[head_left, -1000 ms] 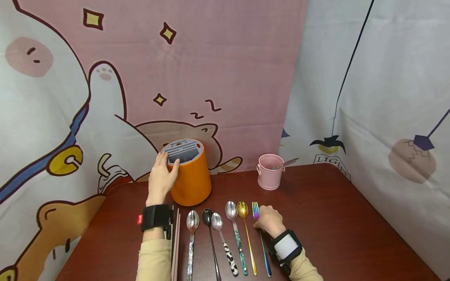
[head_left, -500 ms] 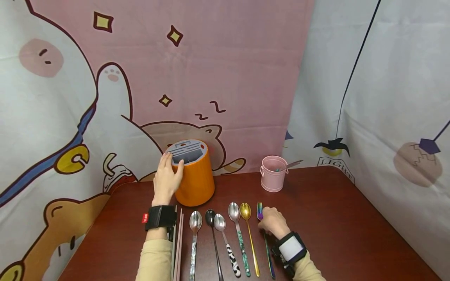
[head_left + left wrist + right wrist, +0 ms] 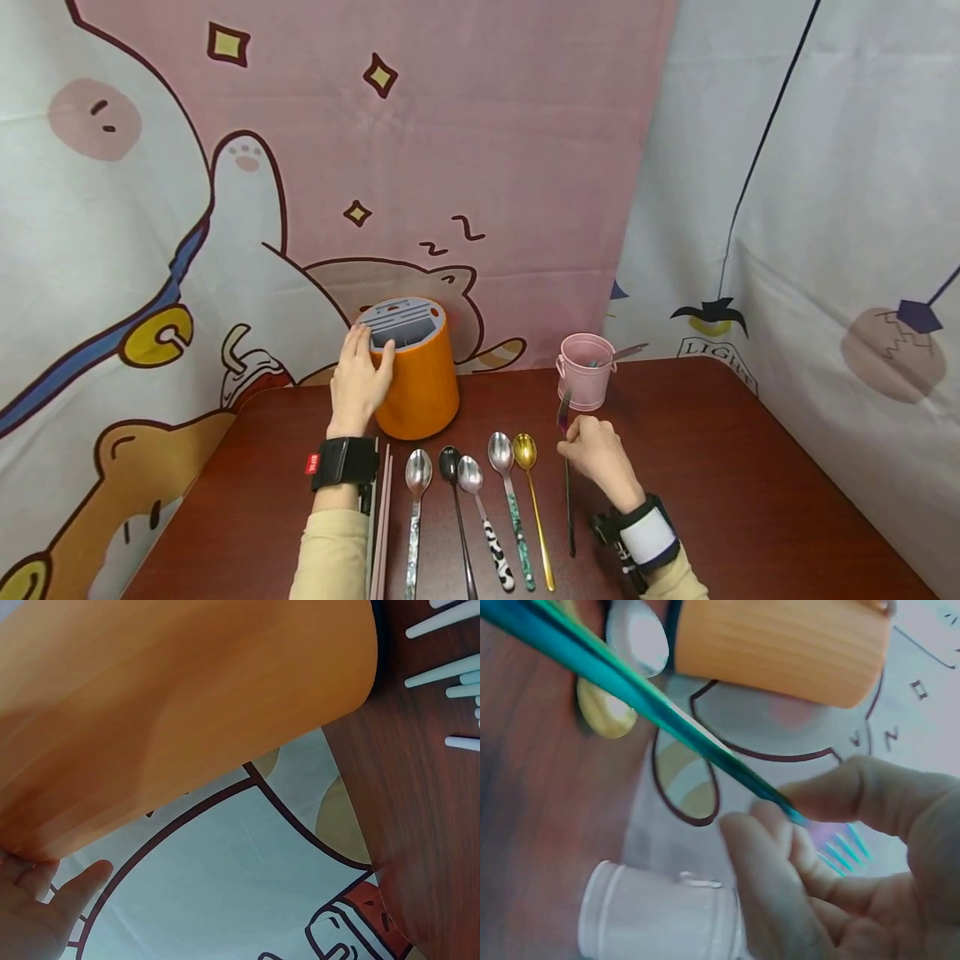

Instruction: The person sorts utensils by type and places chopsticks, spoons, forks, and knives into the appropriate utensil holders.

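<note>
My right hand (image 3: 600, 457) pinches a rainbow-coloured fork (image 3: 682, 736) near its head, between thumb and fingers. The fork is off the table in the head view, tines upward and handle hanging down. With fairly straight fingers, my left hand (image 3: 354, 379) rests against the left rim of an orange utensil holder (image 3: 422, 393), which has a grey slotted top. To the right of the holder lie a gold spoon (image 3: 534, 500), a green-handled spoon (image 3: 513, 508), a cow-patterned spoon (image 3: 489, 529), a black spoon (image 3: 457, 508) and a silver spoon with a patterned handle (image 3: 414, 508).
Chopsticks (image 3: 382, 525) lie by my left wrist. A small pink bucket (image 3: 583, 375) with a utensil sticking out stands at the back of the brown table (image 3: 712, 467). A cartoon-printed cloth (image 3: 510, 167) hangs behind the table.
My right hand has lifted the fork off the table and moved slightly up and right with it. My left hand stays against the holder. The head view has shifted a little.
</note>
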### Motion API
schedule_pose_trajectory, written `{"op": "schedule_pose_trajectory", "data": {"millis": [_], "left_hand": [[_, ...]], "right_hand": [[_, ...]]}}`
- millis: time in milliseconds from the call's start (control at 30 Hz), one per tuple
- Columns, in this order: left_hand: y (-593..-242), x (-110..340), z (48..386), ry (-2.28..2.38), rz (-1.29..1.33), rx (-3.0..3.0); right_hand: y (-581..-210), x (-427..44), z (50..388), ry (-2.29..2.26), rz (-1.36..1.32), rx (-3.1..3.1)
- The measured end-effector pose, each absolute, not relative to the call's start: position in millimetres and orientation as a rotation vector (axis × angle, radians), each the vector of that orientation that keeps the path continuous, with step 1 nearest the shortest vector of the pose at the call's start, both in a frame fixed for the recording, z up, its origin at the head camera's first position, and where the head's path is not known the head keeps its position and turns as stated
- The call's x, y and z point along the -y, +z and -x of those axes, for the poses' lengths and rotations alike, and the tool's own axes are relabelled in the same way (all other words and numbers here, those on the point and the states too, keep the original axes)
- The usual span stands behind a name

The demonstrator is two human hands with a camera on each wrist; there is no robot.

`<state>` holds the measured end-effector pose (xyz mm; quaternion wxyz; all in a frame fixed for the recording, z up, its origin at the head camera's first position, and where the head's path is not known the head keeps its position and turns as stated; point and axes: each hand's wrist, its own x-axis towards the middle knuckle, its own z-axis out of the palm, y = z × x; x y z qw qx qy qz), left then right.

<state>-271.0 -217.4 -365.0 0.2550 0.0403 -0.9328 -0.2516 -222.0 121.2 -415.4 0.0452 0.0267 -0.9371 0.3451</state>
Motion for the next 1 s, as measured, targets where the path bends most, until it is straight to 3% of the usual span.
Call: {"op": "schedule_pose_trajectory", "data": {"millis": [433, 767, 1000], "left_hand": [[-364, 217, 270, -0.677, -0.099, 2.527], [-364, 220, 269, -0.683, -0.103, 2.521], [-366, 218, 269, -0.687, -0.088, 2.528]], "right_hand": [[-374, -89, 221, 1.305, -0.308, 2.145], [-310, -52, 251, 1.522, -0.536, 1.853], [-289, -23, 276, 1.596, -0.612, 1.684]]}}
